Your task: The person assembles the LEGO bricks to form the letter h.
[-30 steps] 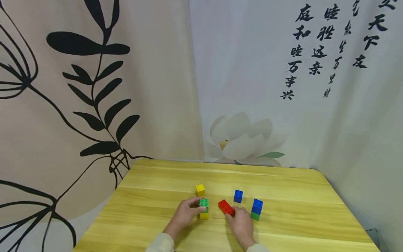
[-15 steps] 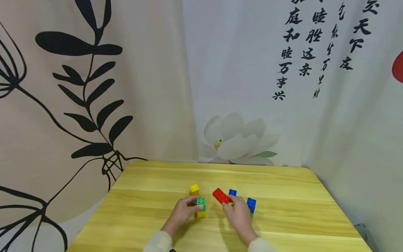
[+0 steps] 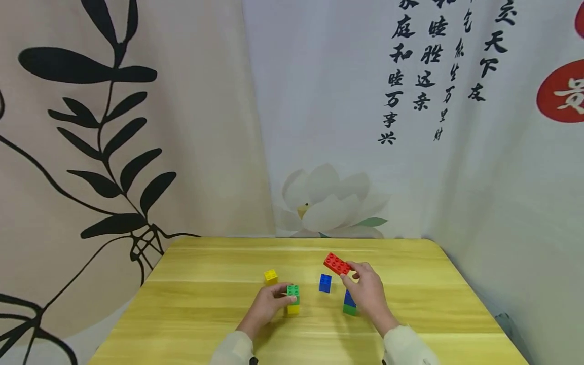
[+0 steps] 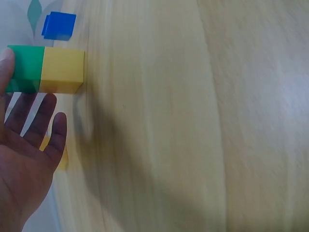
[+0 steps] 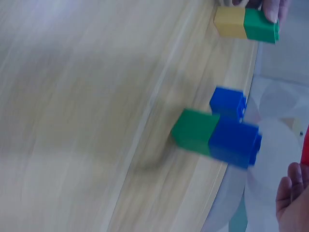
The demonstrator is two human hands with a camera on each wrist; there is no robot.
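My left hand (image 3: 268, 306) pinches a green toy brick (image 3: 293, 294) that sits on top of a yellow brick (image 3: 293, 308); thumb and fingers are at the green one's sides. In the left wrist view the same green brick (image 4: 28, 67) and yellow brick (image 4: 63, 70) form one stack. Raised over the table, a long red brick (image 3: 337, 264) is pinched at one end by my right hand (image 3: 368, 291). Below that hand stands a blue brick (image 3: 349, 298) on a green brick (image 3: 350, 309), partly covered by the fingers. Only a sliver of red brick (image 5: 305, 150) shows in the right wrist view.
A lone blue brick (image 3: 325, 283) stands between the two stacks. Behind my left hand is a single yellow brick (image 3: 270, 277). All rest on a wood-grain table (image 3: 219, 268), whose far edge meets a printed curtain (image 3: 219, 126).
My right hand has lifted the red brick off the table and carried it up, away and to the right. The left hand stays on its stack. The head view has turned slightly right.
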